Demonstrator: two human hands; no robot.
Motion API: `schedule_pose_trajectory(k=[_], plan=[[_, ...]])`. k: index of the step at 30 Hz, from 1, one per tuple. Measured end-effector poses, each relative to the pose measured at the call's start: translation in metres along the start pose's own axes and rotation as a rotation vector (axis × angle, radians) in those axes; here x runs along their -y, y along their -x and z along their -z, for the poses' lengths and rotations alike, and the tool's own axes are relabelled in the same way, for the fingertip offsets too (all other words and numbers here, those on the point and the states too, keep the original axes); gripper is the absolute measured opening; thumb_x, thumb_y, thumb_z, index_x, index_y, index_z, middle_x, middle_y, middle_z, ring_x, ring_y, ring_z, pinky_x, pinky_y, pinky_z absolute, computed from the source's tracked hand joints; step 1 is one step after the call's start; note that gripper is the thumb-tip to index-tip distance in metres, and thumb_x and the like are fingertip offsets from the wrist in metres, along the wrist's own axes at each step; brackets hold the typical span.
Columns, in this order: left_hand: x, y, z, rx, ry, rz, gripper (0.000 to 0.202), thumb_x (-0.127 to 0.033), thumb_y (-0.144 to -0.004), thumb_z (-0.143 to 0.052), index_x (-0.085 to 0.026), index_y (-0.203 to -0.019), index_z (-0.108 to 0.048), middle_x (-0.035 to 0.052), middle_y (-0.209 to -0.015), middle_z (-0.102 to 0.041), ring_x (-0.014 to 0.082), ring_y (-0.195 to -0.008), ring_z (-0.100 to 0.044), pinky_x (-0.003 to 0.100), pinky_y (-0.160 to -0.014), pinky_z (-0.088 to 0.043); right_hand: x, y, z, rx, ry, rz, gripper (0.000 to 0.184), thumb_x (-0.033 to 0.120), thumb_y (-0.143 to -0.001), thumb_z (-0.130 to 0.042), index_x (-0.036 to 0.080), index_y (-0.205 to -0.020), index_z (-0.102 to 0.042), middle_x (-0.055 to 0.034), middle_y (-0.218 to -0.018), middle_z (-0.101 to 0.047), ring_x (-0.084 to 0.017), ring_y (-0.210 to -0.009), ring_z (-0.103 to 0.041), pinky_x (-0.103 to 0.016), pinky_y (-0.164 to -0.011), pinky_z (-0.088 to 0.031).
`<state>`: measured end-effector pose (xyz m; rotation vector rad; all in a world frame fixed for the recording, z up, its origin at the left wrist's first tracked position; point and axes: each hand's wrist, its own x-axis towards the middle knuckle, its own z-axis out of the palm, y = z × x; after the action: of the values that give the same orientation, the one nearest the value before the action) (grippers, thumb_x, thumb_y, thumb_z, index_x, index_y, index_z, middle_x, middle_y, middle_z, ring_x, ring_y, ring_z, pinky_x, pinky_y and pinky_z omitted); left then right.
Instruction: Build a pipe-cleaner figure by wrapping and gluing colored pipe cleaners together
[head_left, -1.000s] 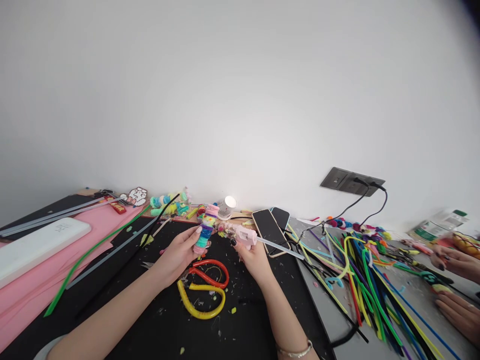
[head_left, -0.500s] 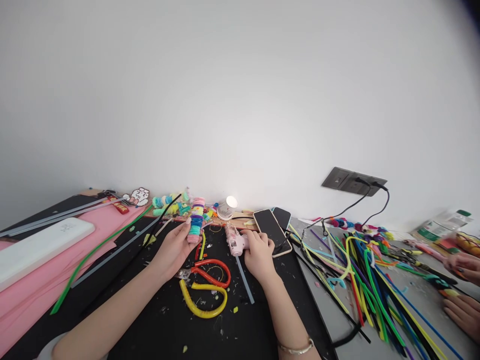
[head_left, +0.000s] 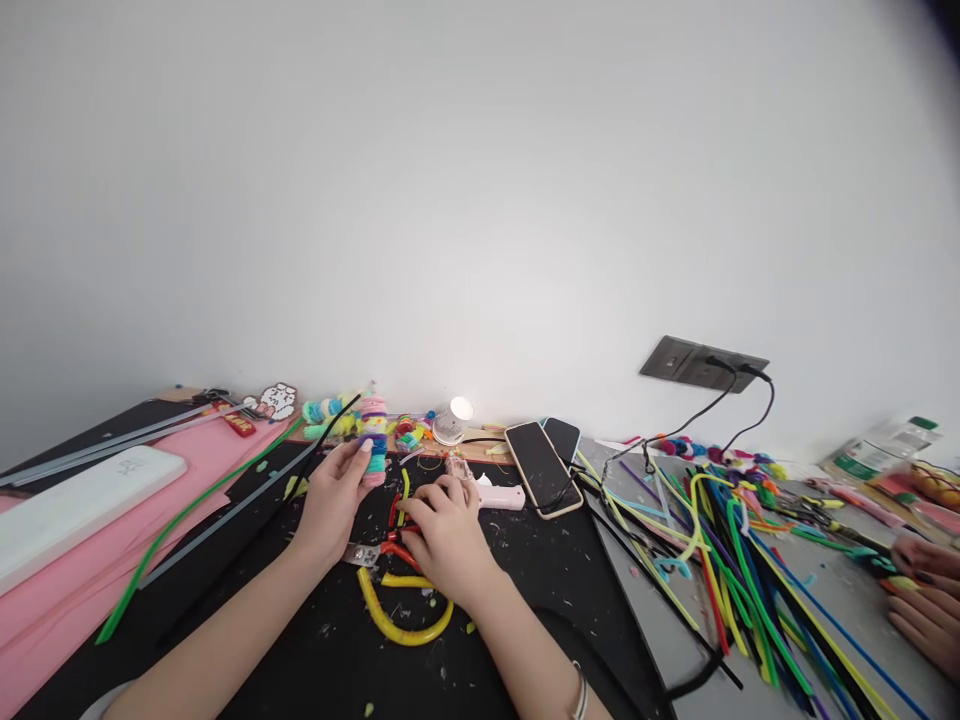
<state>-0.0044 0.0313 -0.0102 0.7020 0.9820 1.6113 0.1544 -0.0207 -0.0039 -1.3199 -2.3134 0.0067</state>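
My left hand (head_left: 335, 495) grips a fuzzy striped bundle of coiled pipe cleaners (head_left: 373, 440) in pink, purple, blue and mint, held upright above the black mat. Over the mat's middle, my right hand (head_left: 442, 535) has its fingers bent downward and apart, by a small red and yellow strip (head_left: 405, 488); whether they touch it I cannot tell. A pink glue gun (head_left: 501, 496) lies just behind that hand, partly covered. Under the same hand are scissors with red and yellow handles (head_left: 405, 632); the red handle is mostly hidden.
Two phones (head_left: 541, 468) lie behind the glue gun, beside a white paper cup (head_left: 454, 420). Loose pipe cleaners (head_left: 757, 590) cover the grey table at right, near another person's hands (head_left: 926, 600). A white case (head_left: 90, 510) rests on pink sheets at left. Cords run from a wall socket (head_left: 701, 362).
My right hand has let go of the glue gun, now lying on the mat, and moved left over the scissors. The left hand has shifted slightly left with the bundle.
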Motion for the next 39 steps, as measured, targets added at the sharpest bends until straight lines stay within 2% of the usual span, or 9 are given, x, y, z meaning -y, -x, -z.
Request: schedule_pose_trajectory(k=[7,10,13,17,21,25,33,37,39], plan=[[0.001,0.004,-0.001,0.035,-0.092,0.031,0.037,-0.041,-0.069,-0.074,-0.021,-0.098,-0.065,0.0008,-0.100,-0.063,0.0117,-0.081,-0.059,0.020,-0.063,-0.051,-0.004,-0.007,-0.009,-0.008,-0.001,-0.133,0.001,0.020,-0.084,-0.060,0.020,-0.083,-0.059,-0.0027,-0.091,-0.065,-0.023,-0.101,-0.050,-0.042,-0.093,-0.028],[0.002,0.004,-0.002,0.050,-0.123,0.049,0.034,-0.039,-0.071,-0.073,-0.022,-0.100,-0.065,0.0020,-0.105,-0.064,0.0133,-0.091,-0.060,0.017,-0.063,-0.052,-0.004,-0.008,-0.009,-0.037,-0.057,-0.220,0.007,0.015,-0.080,-0.063,0.020,-0.079,-0.057,-0.0014,-0.085,-0.065,-0.023,-0.096,-0.053,-0.040,-0.089,-0.029],[0.001,0.004,-0.003,0.052,-0.157,0.042,0.033,-0.037,-0.073,-0.071,-0.021,-0.102,-0.065,0.0032,-0.106,-0.066,0.0160,-0.097,-0.060,0.017,-0.062,-0.053,-0.002,-0.008,-0.011,-0.064,-0.074,-0.258,0.015,0.009,-0.079,-0.060,0.021,-0.087,-0.058,-0.0010,-0.087,-0.065,-0.023,-0.097,-0.053,-0.039,-0.086,-0.030],[-0.001,0.006,-0.003,0.065,-0.222,0.018,0.036,-0.038,-0.075,-0.069,-0.020,-0.105,-0.063,0.0041,-0.109,-0.066,0.0189,-0.102,-0.060,0.018,-0.063,-0.054,-0.004,-0.010,-0.011,-0.029,0.073,-0.148,0.022,0.011,-0.086,-0.055,0.025,-0.102,-0.060,-0.0039,-0.103,-0.063,-0.026,-0.104,-0.049,-0.040,-0.083,-0.030],[-0.001,0.008,-0.002,0.070,-0.237,0.022,0.038,-0.039,-0.075,-0.069,-0.019,-0.107,-0.063,0.0057,-0.111,-0.067,0.0207,-0.106,-0.059,0.018,-0.064,-0.053,-0.007,-0.014,-0.011,0.046,0.182,-0.060,0.013,0.015,-0.089,-0.053,0.023,-0.091,-0.063,-0.0033,-0.101,-0.063,-0.025,-0.099,-0.049,-0.040,-0.080,-0.032],[0.000,0.007,-0.002,0.062,-0.250,0.023,0.037,-0.040,-0.075,-0.067,-0.020,-0.106,-0.063,0.0071,-0.114,-0.066,0.0229,-0.109,-0.059,0.020,-0.064,-0.054,-0.010,-0.015,-0.013,0.023,0.187,-0.007,0.009,0.011,-0.087,-0.054,0.019,-0.086,-0.059,-0.0047,-0.101,-0.063,-0.024,-0.097,-0.049,-0.038,-0.080,-0.033],[-0.001,0.003,0.001,0.074,-0.366,0.037,0.038,-0.042,-0.073,-0.068,-0.019,-0.103,-0.064,0.0083,-0.105,-0.070,0.0246,-0.101,-0.064,0.031,-0.077,-0.055,-0.013,-0.007,0.001,-0.176,0.033,-0.065,0.013,0.011,-0.091,-0.049,0.019,-0.090,-0.059,-0.0032,-0.084,-0.066,-0.019,-0.086,-0.055,-0.032,-0.077,-0.031],[0.000,0.002,0.005,0.144,-0.544,-0.009,0.044,-0.043,-0.071,-0.068,-0.021,-0.105,-0.054,0.0054,-0.082,-0.073,0.0244,-0.078,-0.069,0.032,-0.064,-0.054,-0.020,-0.001,0.007,-0.239,-0.006,-0.089,0.013,0.012,-0.091,-0.050,0.020,-0.089,-0.061,-0.0033,-0.083,-0.069,-0.017,-0.077,-0.059,-0.029,-0.073,-0.032],[0.000,0.004,0.005,0.169,-0.622,-0.031,0.041,-0.043,-0.069,-0.068,-0.023,-0.099,-0.049,0.0030,-0.075,-0.072,0.0222,-0.063,-0.068,0.030,-0.055,-0.052,-0.024,0.002,0.008,-0.274,-0.022,-0.145,0.014,0.012,-0.090,-0.051,0.019,-0.091,-0.062,-0.0034,-0.082,-0.070,-0.016,-0.072,-0.060,-0.028,-0.071,-0.033]])
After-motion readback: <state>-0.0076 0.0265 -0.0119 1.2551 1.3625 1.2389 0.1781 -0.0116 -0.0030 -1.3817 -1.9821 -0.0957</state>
